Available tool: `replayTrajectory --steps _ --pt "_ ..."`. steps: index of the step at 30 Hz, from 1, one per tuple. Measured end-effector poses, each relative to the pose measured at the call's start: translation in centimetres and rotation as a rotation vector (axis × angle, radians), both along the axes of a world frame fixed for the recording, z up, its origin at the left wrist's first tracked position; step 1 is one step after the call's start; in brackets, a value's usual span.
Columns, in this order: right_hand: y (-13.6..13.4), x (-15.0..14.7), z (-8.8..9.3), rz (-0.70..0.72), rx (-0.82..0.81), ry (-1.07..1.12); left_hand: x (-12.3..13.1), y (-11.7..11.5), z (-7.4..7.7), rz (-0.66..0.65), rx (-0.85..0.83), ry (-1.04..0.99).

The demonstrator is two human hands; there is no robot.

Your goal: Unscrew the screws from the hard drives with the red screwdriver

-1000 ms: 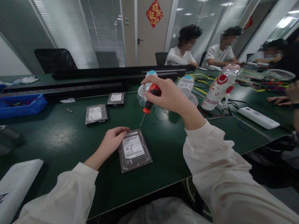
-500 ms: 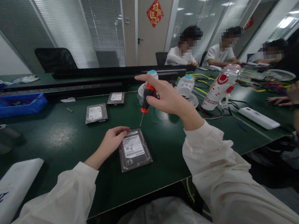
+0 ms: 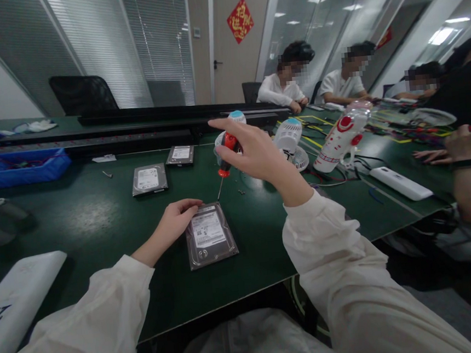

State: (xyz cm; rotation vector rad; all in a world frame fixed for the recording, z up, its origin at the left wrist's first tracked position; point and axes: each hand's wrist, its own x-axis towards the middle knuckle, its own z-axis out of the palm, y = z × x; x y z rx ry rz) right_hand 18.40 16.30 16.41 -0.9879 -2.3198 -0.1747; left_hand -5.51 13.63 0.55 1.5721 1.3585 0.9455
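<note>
A hard drive (image 3: 213, 241) with a white label lies flat on the green table (image 3: 252, 274) in front of me. My left hand (image 3: 177, 220) rests its fingers on the drive's far left corner. Above the far right corner, my right hand (image 3: 253, 150) holds a red and black screwdriver (image 3: 224, 172) upright, slightly tilted, its tip at that corner. The forefinger of my right hand stretches out past the handle. Small screws (image 3: 241, 192) lie beyond the drive. Two more drives, one nearer (image 3: 149, 178) and one farther (image 3: 180, 155), lie to the far left.
A blue bin (image 3: 20, 169) and metal cylinders (image 3: 5, 207) stand at left, with a white power bank (image 3: 22, 305) nearer. White fans (image 3: 288, 136), a red and white bottle (image 3: 341, 137), cables and another white block (image 3: 401, 183) are at right. Several people sit around.
The view has shifted slightly, moving everything a little left. My right hand's fingers have changed their pose a little around the screwdriver handle. My left hand keeps its place on the drive.
</note>
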Motion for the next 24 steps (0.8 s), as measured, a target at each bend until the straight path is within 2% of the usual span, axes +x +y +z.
replayTrajectory --steps 4,12,18,20,24 --pt "-0.16 -0.49 0.03 -0.127 0.032 0.018 0.28 -0.21 0.57 0.017 0.005 -0.008" --pt "-0.44 -0.74 0.12 -0.100 0.003 -0.071 0.56 -0.12 0.57 0.023 0.006 -0.036" --pt "-0.48 -1.15 0.78 -0.282 -0.025 -0.105 0.40 -0.03 0.55 0.034 -0.006 -0.036" --pt "-0.23 -1.00 0.81 -0.247 -0.043 -0.070 0.35 -0.04 0.52 0.036 -0.012 -0.035" --pt "0.41 -0.55 0.46 0.026 -0.092 0.026 0.42 -0.13 0.57 0.037 -0.022 -0.035"
